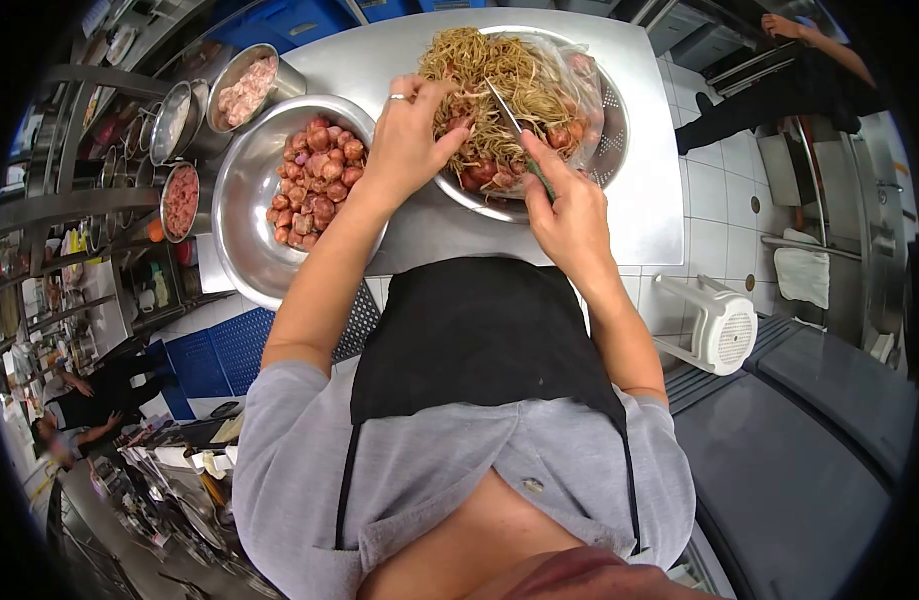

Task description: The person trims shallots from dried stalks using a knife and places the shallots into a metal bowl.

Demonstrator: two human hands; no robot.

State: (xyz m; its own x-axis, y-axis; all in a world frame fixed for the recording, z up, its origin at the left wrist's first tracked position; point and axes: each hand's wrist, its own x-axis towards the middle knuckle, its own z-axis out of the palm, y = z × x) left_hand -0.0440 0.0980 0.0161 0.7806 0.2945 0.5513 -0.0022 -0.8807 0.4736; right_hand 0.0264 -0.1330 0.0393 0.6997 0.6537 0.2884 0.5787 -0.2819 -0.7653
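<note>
My right hand point(571, 212) is closed round the green handle of a knife point(503, 106), its blade pointing up and left over the dry stems. Beneath it, a heap of shallots with long straw-coloured dry stems point(469, 55) fills a perforated metal colander point(613, 125), partly in a clear plastic bag point(577, 85). My left hand point(407, 140), with a ring on one finger, reaches over the heap's left edge, thumb and fingers apart at the stems. Left of that hand, a wide steel bowl point(241, 215) holds loose shallots point(324, 170) without long stems.
Metal pots of pale raw meat point(247, 92) and minced meat point(180, 200) stand left of the steel table point(649, 190). A white plastic stool point(724, 325) is at the right. One person point(779, 95) stands at upper right, another point(94, 400) at far left.
</note>
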